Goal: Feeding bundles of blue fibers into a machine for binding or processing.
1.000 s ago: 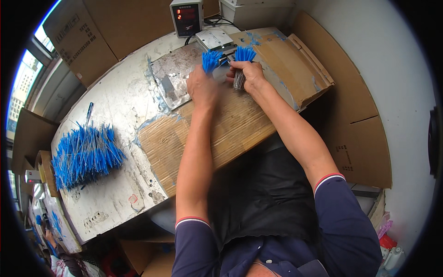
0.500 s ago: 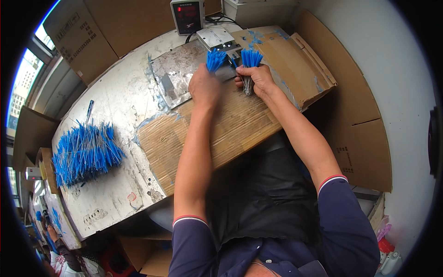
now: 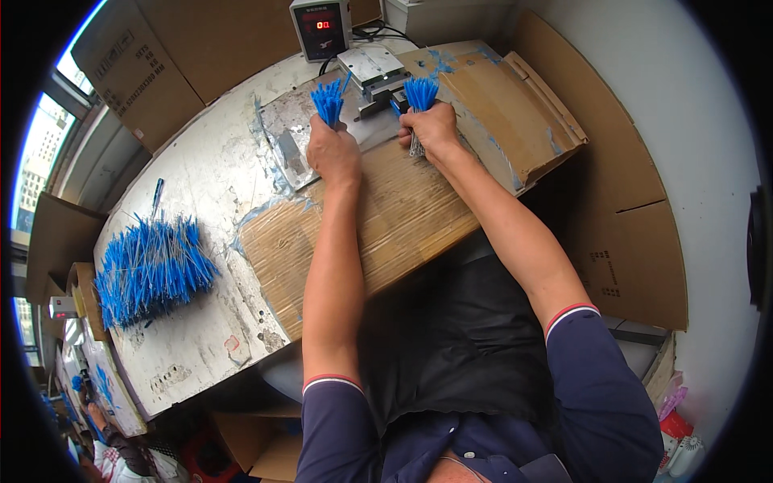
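My left hand (image 3: 334, 153) is closed round a bundle of thin blue-ended wires (image 3: 328, 102), their blue ends fanning upward. It hovers over the worn metal plate (image 3: 291, 138). To the right, my right hand (image 3: 435, 127) grips a second bundle of blue-ended wires (image 3: 421, 94), with pale wire stems showing below the fist. This fist is close beside a small metal fixture (image 3: 370, 68) with a dark slot at its front. A large heap of the same blue-ended wires (image 3: 153, 270) lies at the left of the white table.
A box with a red digital display (image 3: 322, 30) stands behind the fixture, cables beside it. Flat cardboard (image 3: 403, 193) covers the table's near edge. A taped cardboard box (image 3: 515, 113) is on the right. A pen (image 3: 158, 193) lies beyond the heap. Another person's arm (image 3: 98, 419) shows at lower left.
My left hand has moved left, away from the fixture, with its bundle. My right hand has shifted slightly left and away from me. The red display shows a different reading.
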`<action>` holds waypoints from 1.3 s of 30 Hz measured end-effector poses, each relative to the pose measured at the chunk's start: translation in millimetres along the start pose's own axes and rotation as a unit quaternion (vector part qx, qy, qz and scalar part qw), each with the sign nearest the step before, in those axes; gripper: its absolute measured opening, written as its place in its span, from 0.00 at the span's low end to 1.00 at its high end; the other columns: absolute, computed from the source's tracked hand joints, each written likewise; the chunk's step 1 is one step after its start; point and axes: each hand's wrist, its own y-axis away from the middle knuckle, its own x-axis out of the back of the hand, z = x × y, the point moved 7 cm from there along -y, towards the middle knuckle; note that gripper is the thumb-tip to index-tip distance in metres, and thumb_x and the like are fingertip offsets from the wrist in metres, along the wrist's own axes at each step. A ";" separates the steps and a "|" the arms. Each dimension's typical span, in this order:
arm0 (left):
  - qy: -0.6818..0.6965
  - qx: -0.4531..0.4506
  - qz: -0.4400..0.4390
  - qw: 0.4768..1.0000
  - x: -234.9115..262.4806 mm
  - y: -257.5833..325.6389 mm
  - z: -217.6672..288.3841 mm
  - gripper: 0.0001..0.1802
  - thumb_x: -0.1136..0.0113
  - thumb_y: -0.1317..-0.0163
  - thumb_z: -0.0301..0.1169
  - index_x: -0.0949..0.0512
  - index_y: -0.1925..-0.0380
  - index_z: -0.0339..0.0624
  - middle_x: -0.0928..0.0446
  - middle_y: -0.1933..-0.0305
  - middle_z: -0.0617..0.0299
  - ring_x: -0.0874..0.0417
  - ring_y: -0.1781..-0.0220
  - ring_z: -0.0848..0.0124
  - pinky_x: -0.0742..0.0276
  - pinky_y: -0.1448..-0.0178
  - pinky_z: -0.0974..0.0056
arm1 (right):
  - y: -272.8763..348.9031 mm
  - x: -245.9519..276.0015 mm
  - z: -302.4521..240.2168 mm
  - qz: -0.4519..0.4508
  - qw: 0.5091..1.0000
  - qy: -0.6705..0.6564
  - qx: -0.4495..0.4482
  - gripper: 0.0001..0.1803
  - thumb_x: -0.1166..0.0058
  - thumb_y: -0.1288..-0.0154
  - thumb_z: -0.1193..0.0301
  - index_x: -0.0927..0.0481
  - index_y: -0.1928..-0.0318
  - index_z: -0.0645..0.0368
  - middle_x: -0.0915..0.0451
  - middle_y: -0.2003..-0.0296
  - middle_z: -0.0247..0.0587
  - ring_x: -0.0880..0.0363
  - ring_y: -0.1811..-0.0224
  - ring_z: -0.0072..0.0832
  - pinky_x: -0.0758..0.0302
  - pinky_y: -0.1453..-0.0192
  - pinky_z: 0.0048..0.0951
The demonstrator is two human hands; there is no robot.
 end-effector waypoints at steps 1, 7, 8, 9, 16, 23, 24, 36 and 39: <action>-0.001 0.001 0.001 1.000 -0.5 0.2 -2.0 0.07 0.40 0.41 0.24 0.24 0.62 0.40 0.17 0.68 0.44 0.15 0.63 0.42 0.24 0.57 0.44 | 0.1 -1.3 -0.9 0.011 1.000 0.010 -0.003 0.06 0.37 0.45 0.83 0.22 0.71 0.65 0.20 0.77 0.43 0.19 0.82 0.29 0.21 0.82 0.30; 0.017 -0.025 0.004 1.000 -5.6 0.6 -5.1 0.06 0.39 0.40 0.26 0.23 0.63 0.42 0.16 0.71 0.47 0.15 0.65 0.44 0.25 0.58 0.45 | -1.0 -4.7 -3.5 0.040 0.999 -0.015 0.011 0.06 0.37 0.44 0.84 0.22 0.71 0.65 0.20 0.78 0.43 0.19 0.82 0.29 0.22 0.82 0.29; 0.017 -0.029 0.006 0.999 -5.9 0.9 -3.9 0.06 0.39 0.40 0.27 0.23 0.63 0.42 0.16 0.71 0.47 0.15 0.65 0.44 0.25 0.58 0.44 | -0.8 -4.8 -4.5 0.042 0.999 -0.019 0.019 0.06 0.37 0.44 0.84 0.22 0.71 0.65 0.20 0.78 0.43 0.19 0.82 0.29 0.22 0.83 0.29; 0.017 -0.033 0.009 0.999 -6.2 1.4 -2.7 0.06 0.38 0.40 0.28 0.23 0.63 0.41 0.17 0.71 0.47 0.15 0.66 0.44 0.25 0.58 0.44 | -0.8 -4.8 -4.6 0.041 0.999 -0.018 0.019 0.06 0.37 0.44 0.84 0.22 0.71 0.65 0.20 0.78 0.43 0.19 0.82 0.29 0.22 0.83 0.29; 0.000 -0.097 0.068 0.993 -0.4 5.5 8.8 0.08 0.37 0.37 0.30 0.23 0.62 0.39 0.18 0.68 0.46 0.16 0.63 0.44 0.26 0.58 0.44 | 0.1 -7.8 -5.8 0.042 0.999 -0.014 -0.023 0.06 0.37 0.44 0.84 0.22 0.71 0.66 0.20 0.78 0.44 0.19 0.81 0.31 0.20 0.81 0.31; 0.012 -0.072 -0.019 0.997 -8.2 6.0 10.3 0.07 0.38 0.39 0.28 0.23 0.62 0.42 0.17 0.67 0.46 0.16 0.62 0.45 0.25 0.56 0.45 | -4.7 1.3 1.7 -0.046 0.991 -0.111 -0.051 0.08 0.34 0.43 0.78 0.19 0.66 0.70 0.18 0.74 0.48 0.16 0.77 0.34 0.15 0.75 0.34; 0.026 -0.069 -0.030 0.997 -9.6 6.5 12.0 0.06 0.39 0.39 0.28 0.23 0.62 0.42 0.17 0.67 0.46 0.16 0.62 0.45 0.25 0.56 0.45 | -6.6 5.9 3.5 -0.047 0.991 -0.111 -0.051 0.08 0.34 0.43 0.78 0.19 0.66 0.70 0.18 0.74 0.48 0.16 0.77 0.34 0.15 0.75 0.34; 0.041 -0.086 -0.036 0.995 -9.7 6.8 12.1 0.07 0.40 0.42 0.27 0.22 0.63 0.42 0.17 0.69 0.45 0.15 0.64 0.43 0.24 0.57 0.44 | 4.9 5.0 3.0 -0.089 0.992 -0.075 -0.048 0.07 0.31 0.43 0.80 0.19 0.67 0.68 0.18 0.75 0.45 0.16 0.77 0.32 0.15 0.76 0.30; 0.039 -0.086 -0.035 0.995 -9.2 7.2 13.1 0.08 0.39 0.42 0.28 0.22 0.62 0.42 0.17 0.69 0.44 0.16 0.64 0.43 0.24 0.58 0.43 | 6.9 3.4 -0.4 -0.114 0.985 -0.119 -0.045 0.07 0.32 0.43 0.81 0.19 0.68 0.68 0.18 0.75 0.46 0.15 0.77 0.32 0.15 0.77 0.30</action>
